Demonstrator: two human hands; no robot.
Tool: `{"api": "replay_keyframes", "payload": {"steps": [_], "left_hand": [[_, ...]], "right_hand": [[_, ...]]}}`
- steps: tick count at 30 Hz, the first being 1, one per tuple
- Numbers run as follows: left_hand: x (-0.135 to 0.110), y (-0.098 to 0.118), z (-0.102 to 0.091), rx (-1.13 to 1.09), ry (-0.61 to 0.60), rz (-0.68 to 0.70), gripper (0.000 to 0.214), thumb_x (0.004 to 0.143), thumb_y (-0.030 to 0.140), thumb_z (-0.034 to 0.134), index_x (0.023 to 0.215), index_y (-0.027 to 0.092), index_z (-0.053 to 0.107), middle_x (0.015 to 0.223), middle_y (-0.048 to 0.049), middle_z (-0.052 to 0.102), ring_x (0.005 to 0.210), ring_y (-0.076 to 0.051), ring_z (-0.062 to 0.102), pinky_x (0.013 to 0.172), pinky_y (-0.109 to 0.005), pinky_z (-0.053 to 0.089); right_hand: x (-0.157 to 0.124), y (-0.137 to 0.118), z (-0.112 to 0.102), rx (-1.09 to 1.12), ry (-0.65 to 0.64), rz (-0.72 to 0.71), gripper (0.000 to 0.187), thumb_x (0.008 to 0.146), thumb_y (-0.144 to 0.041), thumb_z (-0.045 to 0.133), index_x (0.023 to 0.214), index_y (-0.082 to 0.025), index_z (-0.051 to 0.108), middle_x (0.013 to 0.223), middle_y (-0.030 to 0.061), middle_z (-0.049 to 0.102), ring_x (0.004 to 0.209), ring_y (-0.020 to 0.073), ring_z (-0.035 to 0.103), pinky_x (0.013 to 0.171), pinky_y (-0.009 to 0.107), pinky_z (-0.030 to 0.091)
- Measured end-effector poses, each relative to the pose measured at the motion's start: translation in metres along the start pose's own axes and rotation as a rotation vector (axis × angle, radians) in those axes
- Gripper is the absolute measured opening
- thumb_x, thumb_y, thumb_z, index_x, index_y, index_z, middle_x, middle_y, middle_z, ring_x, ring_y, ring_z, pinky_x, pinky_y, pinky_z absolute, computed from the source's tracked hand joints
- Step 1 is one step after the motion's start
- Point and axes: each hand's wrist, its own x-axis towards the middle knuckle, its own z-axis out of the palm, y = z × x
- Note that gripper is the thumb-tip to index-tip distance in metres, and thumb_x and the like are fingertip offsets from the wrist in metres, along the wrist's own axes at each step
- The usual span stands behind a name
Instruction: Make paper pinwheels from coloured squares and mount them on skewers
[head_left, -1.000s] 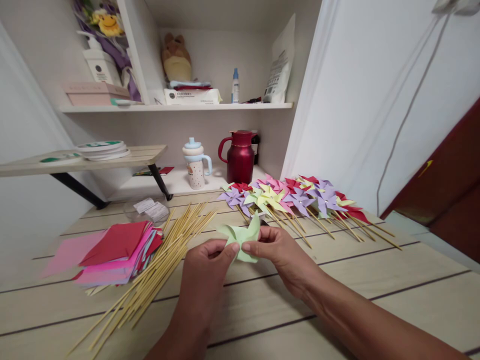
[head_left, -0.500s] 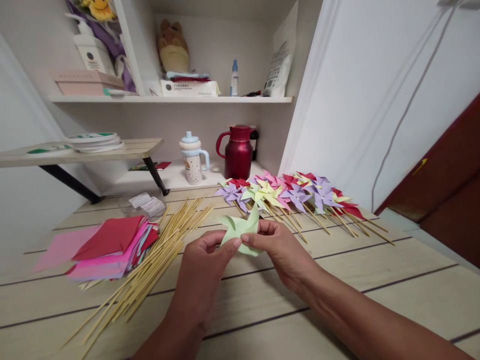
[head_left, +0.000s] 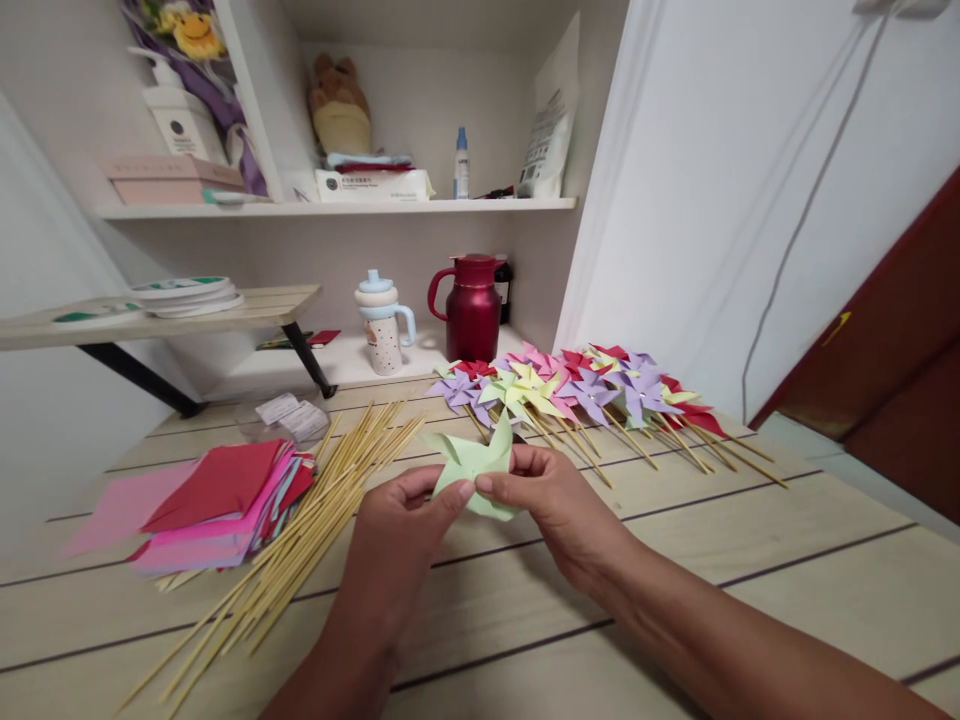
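A pale green paper pinwheel [head_left: 474, 462] is held between both hands above the table. My left hand [head_left: 409, 515] grips its left side, the thumb pressed near the centre. From the right, my right hand [head_left: 551, 500] pinches it, thumb also close to the middle and fingers behind the paper. The two thumb tips nearly meet. Left of my hands lies a loose bundle of thin wooden sticks [head_left: 300, 540]. Beyond my right hand rests a heap of finished pinwheels [head_left: 592, 390] on sticks, in purple, pink, red, yellow and green.
A stack of coloured paper sheets [head_left: 217, 490] lies at the left, with a clear plastic container [head_left: 289, 415] behind it. At the back stand a cup [head_left: 384, 330] and a red jug [head_left: 474, 310]. A small raised stand [head_left: 277, 302] holds white round items [head_left: 184, 297].
The camera view has tilted up slightly. Both hands stay on the green pinwheel, and the thumbs have shifted a little closer together at its centre.
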Motion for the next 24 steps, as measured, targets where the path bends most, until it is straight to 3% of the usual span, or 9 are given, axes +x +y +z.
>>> {"api": "replay_keyframes", "payload": {"steps": [5, 10, 17, 24], "left_hand": [[-0.0039, 0.0041, 0.0037, -0.076, -0.05, 0.018, 0.028, 0.072, 0.035, 0.074, 0.095, 0.019, 0.078, 0.096, -0.0051, 0.078, 0.097, -0.026, 0.068, 0.086, -0.032, 0.048], [-0.002, -0.0012, 0.0036, -0.071, 0.062, -0.004, 0.028, 0.069, 0.037, 0.075, 0.088, 0.017, 0.079, 0.085, -0.006, 0.078, 0.091, -0.027, 0.069, 0.083, -0.035, 0.048], [-0.0002, -0.0037, 0.0055, -0.088, 0.105, -0.022, 0.03, 0.066, 0.036, 0.075, 0.089, 0.018, 0.08, 0.078, -0.0038, 0.078, 0.086, -0.026, 0.07, 0.076, -0.031, 0.049], [-0.0022, -0.0004, 0.0047, -0.027, 0.136, -0.002, 0.031, 0.069, 0.035, 0.072, 0.094, 0.019, 0.079, 0.082, -0.0027, 0.078, 0.088, -0.026, 0.069, 0.08, -0.032, 0.049]], "right_hand": [[-0.0013, -0.0002, 0.0012, 0.025, 0.002, 0.005, 0.019, 0.059, -0.025, 0.086, 0.068, -0.013, 0.074, 0.064, 0.001, 0.069, 0.06, 0.0102, 0.054, 0.061, 0.024, 0.04], [-0.0024, -0.003, 0.0031, 0.034, -0.008, 0.036, 0.025, 0.058, -0.028, 0.087, 0.074, -0.012, 0.076, 0.066, 0.0026, 0.07, 0.059, 0.0109, 0.055, 0.059, 0.024, 0.041], [-0.0001, 0.0007, 0.0025, 0.037, -0.023, 0.034, 0.026, 0.058, -0.029, 0.088, 0.073, -0.013, 0.075, 0.065, 0.0013, 0.068, 0.059, 0.0107, 0.053, 0.061, 0.025, 0.039], [-0.0013, 0.0009, 0.002, 0.068, -0.1, 0.037, 0.021, 0.073, -0.032, 0.079, 0.067, -0.014, 0.069, 0.065, -0.0003, 0.065, 0.063, 0.0112, 0.051, 0.066, 0.026, 0.036]]}}
